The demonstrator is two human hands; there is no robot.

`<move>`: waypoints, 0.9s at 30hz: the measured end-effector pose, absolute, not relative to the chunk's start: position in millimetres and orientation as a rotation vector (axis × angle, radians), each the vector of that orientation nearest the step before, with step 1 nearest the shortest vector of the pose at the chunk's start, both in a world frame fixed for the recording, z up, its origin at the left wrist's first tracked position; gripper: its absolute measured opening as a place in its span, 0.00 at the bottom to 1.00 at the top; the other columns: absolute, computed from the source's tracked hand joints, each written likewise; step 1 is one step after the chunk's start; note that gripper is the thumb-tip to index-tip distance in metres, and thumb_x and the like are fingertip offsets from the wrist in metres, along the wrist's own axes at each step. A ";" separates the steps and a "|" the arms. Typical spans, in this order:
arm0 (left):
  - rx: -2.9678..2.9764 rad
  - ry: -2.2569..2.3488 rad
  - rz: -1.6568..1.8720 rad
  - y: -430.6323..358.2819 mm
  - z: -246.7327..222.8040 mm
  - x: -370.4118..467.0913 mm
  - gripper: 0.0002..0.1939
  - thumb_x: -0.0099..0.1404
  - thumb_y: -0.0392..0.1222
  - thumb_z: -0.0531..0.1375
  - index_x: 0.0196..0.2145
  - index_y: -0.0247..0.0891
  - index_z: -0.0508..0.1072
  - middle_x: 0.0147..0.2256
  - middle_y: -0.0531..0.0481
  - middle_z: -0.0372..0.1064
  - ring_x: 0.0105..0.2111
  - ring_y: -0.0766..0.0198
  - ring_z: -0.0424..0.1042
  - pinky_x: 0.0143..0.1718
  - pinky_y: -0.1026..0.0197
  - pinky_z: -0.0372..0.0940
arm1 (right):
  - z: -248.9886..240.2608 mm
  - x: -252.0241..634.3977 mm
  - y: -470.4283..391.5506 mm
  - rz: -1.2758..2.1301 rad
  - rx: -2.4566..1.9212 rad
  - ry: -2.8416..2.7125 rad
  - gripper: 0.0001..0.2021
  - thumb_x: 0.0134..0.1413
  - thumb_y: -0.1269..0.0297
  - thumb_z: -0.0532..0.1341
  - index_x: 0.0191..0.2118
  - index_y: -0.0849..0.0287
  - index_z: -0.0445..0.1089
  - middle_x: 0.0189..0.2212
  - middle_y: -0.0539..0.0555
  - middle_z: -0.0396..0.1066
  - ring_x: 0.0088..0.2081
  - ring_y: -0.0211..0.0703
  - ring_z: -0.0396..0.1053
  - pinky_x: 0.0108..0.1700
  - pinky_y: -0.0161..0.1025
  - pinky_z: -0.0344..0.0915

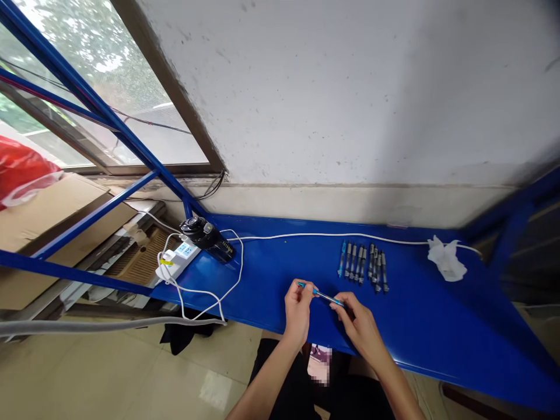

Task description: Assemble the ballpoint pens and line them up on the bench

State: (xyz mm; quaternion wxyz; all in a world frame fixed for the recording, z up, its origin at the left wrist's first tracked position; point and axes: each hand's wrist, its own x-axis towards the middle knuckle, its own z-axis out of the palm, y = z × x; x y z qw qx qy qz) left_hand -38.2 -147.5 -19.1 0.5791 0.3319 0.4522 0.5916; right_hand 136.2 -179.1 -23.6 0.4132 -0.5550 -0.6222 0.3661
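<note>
A slim pen with blue ends and a clear barrel (325,296) is held level between both hands, above the front part of the blue table (262,280). My left hand (298,309) pinches its left end between thumb and fingers. The fingertips of my right hand (359,324) close on its right end. Beyond my right hand, several dark pens (355,262) lie side by side on the table, with one blue pen (342,259) at the left of the row. More dark pens (377,268) form a group just to their right.
At the table's left end a black bottle (210,238) lies tilted by a white power strip (177,261) with a looped white cable (242,262). Crumpled tissue (447,258) lies at the right. A blue metal frame (126,143) rises at the left. A phone (319,364) rests below the table edge.
</note>
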 end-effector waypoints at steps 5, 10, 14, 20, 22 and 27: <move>0.761 0.943 1.364 -148.7 -12.9 -39.6 0.15 0.71 0.52 0.70 0.46 0.40 0.77 0.43 0.47 0.78 0.45 0.61 0.77 0.48 0.59 0.70 | -23.1 135.6 -179.8 0.936 -1.420 -1.525 0.15 0.72 0.46 0.61 0.46 0.52 0.72 0.29 0.49 0.76 0.29 0.44 0.74 0.36 0.38 0.70; 0.763 0.925 1.268 -147.6 -13.1 -42.7 0.20 0.70 0.51 0.71 0.54 0.38 0.81 0.51 0.40 0.79 0.53 0.53 0.77 0.55 0.54 0.70 | -26.9 135.9 -178.5 0.984 -1.426 -1.451 0.15 0.72 0.46 0.60 0.49 0.52 0.70 0.35 0.52 0.81 0.30 0.45 0.77 0.37 0.40 0.71; 0.790 1.002 1.275 -146.7 -20.4 -41.9 0.18 0.70 0.51 0.71 0.50 0.37 0.83 0.47 0.42 0.79 0.44 0.60 0.77 0.50 0.58 0.71 | -30.3 137.1 -177.1 0.944 -1.412 -1.546 0.18 0.74 0.48 0.59 0.58 0.52 0.74 0.42 0.56 0.83 0.36 0.48 0.80 0.42 0.43 0.74; 0.760 0.937 1.343 -146.7 -16.6 -39.5 0.12 0.71 0.49 0.70 0.43 0.37 0.79 0.44 0.46 0.78 0.43 0.63 0.75 0.49 0.60 0.69 | -31.0 136.7 -177.5 0.829 -1.389 -1.697 0.16 0.75 0.49 0.58 0.53 0.51 0.79 0.48 0.58 0.82 0.50 0.54 0.80 0.53 0.45 0.73; 0.737 0.939 1.339 -146.7 -14.3 -39.1 0.13 0.70 0.49 0.71 0.42 0.38 0.77 0.44 0.45 0.80 0.45 0.61 0.77 0.50 0.59 0.69 | -30.2 137.0 -178.2 0.828 -1.393 -1.710 0.16 0.76 0.49 0.57 0.52 0.51 0.77 0.46 0.57 0.82 0.47 0.52 0.80 0.50 0.44 0.73; 0.714 0.978 1.311 -146.8 -14.9 -38.6 0.17 0.68 0.50 0.73 0.48 0.39 0.80 0.41 0.45 0.81 0.49 0.55 0.80 0.56 0.54 0.69 | -30.7 137.5 -179.7 0.871 -1.415 -1.721 0.13 0.76 0.50 0.56 0.45 0.51 0.70 0.40 0.53 0.80 0.38 0.47 0.78 0.43 0.41 0.71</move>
